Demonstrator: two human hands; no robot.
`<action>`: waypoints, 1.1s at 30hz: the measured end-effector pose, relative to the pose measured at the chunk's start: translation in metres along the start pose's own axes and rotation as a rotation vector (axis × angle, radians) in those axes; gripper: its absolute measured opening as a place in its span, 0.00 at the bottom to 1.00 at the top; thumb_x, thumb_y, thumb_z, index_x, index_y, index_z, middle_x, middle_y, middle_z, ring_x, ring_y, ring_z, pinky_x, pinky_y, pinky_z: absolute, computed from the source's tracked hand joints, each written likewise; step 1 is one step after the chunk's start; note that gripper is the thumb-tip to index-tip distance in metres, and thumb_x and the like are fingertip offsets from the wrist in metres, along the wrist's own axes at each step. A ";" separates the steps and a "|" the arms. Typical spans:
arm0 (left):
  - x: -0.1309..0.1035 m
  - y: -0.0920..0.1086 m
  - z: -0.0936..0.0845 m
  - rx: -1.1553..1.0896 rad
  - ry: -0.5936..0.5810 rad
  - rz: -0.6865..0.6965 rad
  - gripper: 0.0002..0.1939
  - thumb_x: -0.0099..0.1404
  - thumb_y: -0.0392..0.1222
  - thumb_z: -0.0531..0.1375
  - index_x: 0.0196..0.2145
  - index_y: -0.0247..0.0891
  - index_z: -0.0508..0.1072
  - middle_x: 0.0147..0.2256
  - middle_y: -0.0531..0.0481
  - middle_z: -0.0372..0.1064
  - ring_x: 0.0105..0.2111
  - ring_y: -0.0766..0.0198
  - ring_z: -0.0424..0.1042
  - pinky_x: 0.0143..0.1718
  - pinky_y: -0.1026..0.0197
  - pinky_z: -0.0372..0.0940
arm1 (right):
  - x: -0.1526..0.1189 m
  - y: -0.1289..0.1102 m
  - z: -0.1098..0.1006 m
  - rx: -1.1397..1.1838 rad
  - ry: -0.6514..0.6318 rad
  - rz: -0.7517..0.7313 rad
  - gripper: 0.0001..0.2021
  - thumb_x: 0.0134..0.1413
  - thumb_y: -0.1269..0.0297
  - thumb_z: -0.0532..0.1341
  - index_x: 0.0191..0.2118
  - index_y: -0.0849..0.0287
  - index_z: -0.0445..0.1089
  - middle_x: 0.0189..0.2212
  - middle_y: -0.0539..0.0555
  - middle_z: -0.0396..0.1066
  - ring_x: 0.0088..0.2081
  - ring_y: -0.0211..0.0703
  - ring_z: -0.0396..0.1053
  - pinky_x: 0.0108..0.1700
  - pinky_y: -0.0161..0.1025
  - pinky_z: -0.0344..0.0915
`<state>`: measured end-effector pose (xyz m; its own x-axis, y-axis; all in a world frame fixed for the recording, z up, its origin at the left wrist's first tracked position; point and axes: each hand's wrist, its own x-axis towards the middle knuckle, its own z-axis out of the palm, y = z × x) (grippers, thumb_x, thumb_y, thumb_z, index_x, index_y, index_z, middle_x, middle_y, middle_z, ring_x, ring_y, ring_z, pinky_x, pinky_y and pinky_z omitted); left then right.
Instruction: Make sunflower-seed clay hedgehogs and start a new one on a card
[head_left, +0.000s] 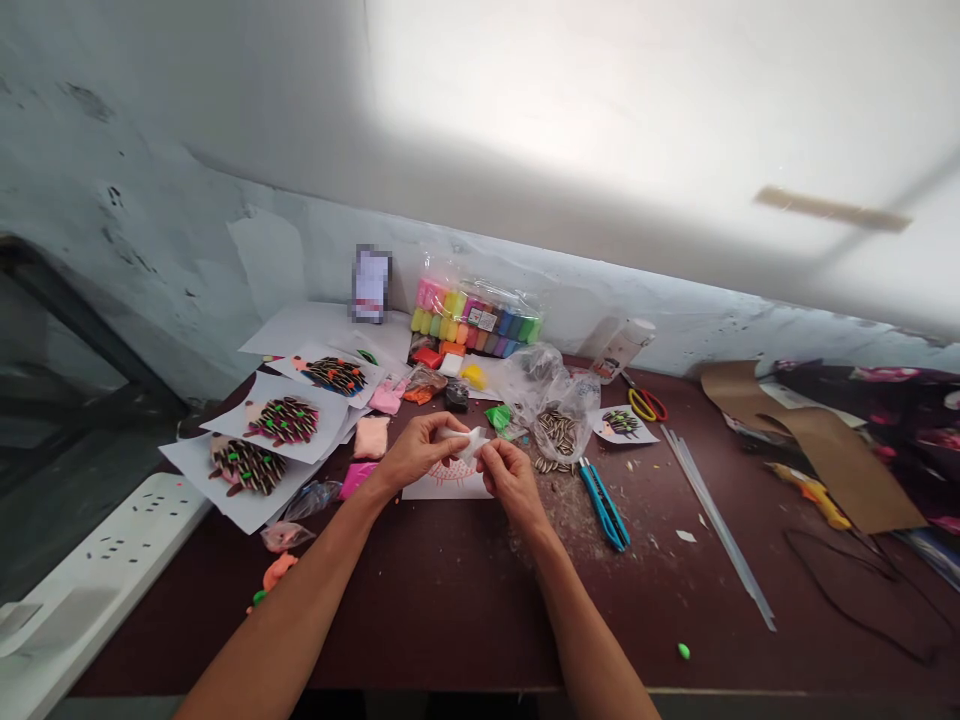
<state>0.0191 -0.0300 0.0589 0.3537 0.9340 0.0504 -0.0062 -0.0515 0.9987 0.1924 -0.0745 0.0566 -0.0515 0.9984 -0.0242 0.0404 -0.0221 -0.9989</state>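
Both hands meet above a sheet of paper with a red drawing (448,482) near the middle of the table. My left hand (427,448) is closed on a crumpled white wrapper (472,445). The fingertips of my right hand (510,475) pinch the other side of that same wrapper. What the wrapper contains, if anything, cannot be made out. Left of the hands sits a peach clay block (370,437), with a magenta packet (358,480) below it. A plastic bag of striped seeds (556,432) lies to the right.
Hedgehog pictures (283,420) are stacked at the left beside a power strip (112,560). Colourful clay packs (476,318) and a phone (371,285) stand at the back. Right are a teal cutter (604,505), scissors (646,404), glue sticks (720,530) and a glue gun (817,498).
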 end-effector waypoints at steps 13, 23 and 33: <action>0.001 0.003 -0.001 0.035 -0.004 0.019 0.20 0.54 0.52 0.68 0.39 0.35 0.77 0.28 0.51 0.74 0.24 0.67 0.70 0.25 0.65 0.65 | 0.009 -0.007 0.000 -0.209 0.072 -0.085 0.11 0.47 0.55 0.59 0.24 0.56 0.65 0.18 0.46 0.63 0.19 0.33 0.55 0.21 0.31 0.52; 0.005 0.001 -0.013 -0.150 0.088 0.067 0.22 0.55 0.55 0.69 0.39 0.34 0.78 0.30 0.49 0.75 0.27 0.65 0.72 0.29 0.62 0.70 | 0.035 -0.034 0.009 -0.383 0.015 -0.126 0.06 0.47 0.63 0.57 0.25 0.57 0.68 0.18 0.46 0.66 0.20 0.34 0.63 0.23 0.32 0.57; 0.008 -0.004 -0.017 -0.239 0.132 0.028 0.28 0.53 0.54 0.71 0.46 0.33 0.79 0.33 0.47 0.77 0.27 0.65 0.73 0.28 0.62 0.72 | 0.034 -0.015 0.023 -0.220 0.163 -0.163 0.10 0.50 0.56 0.58 0.26 0.57 0.67 0.21 0.48 0.68 0.21 0.34 0.61 0.23 0.33 0.60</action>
<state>0.0058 -0.0165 0.0554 0.2252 0.9723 0.0634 -0.2401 -0.0077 0.9707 0.1673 -0.0415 0.0699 0.0845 0.9835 0.1601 0.2604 0.1333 -0.9563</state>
